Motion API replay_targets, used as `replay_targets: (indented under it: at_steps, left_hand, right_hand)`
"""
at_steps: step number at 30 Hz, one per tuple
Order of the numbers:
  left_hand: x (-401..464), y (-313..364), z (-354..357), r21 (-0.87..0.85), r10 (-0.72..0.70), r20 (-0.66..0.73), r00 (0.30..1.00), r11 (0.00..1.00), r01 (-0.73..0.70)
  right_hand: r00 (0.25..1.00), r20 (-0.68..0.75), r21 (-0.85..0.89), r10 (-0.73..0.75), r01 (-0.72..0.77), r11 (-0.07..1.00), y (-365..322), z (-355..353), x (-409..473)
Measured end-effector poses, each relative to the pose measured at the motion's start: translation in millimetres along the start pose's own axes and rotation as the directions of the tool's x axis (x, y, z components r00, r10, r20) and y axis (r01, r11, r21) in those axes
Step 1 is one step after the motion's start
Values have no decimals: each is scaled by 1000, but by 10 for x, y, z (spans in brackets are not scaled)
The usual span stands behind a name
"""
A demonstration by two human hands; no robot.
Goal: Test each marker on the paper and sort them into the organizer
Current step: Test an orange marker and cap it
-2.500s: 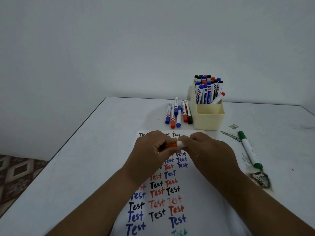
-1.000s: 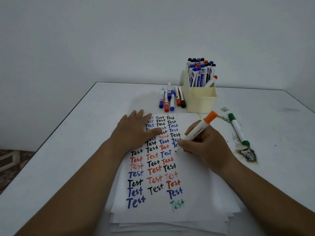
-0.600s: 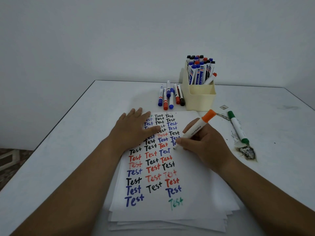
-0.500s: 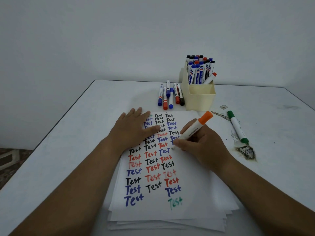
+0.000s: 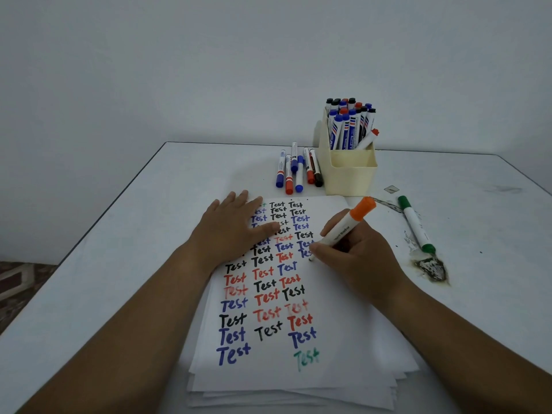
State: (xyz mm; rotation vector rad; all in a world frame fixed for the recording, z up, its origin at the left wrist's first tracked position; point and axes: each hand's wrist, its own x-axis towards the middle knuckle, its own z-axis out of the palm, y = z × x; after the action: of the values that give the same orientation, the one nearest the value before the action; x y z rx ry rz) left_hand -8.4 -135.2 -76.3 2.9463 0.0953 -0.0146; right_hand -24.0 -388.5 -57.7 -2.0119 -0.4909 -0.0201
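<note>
A: How far is the work? Start from the near side.

B: The paper (image 5: 343, 339) is already full of "Test" words in blue, red, black and one green. The left hand (image 5: 236, 231) lies flat on it, fingers straight and a little spread. The right hand (image 5: 355, 258) pinches the orange marker (image 5: 343, 231), tip down on the sheet beside the third column.

A: And further away?

B: Six markers (image 5: 297, 170) still lie on the table (image 5: 134, 234), a green marker (image 5: 416, 224) on the right. The organizer (image 5: 349, 177) behind holds many already.

A: What changed?

B: Some seconds ago both hands pulled the cap; now it sits on the back end and the tip has come down.
</note>
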Motion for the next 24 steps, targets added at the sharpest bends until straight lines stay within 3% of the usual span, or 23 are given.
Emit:
replay_targets:
  at_steps: [24]
  left_hand:
    - [-30,5,-18,-21,9,2,1000,1000,-9]
  right_hand:
    - [999,-47,-10,11,-11,1000,-29,-14,-17]
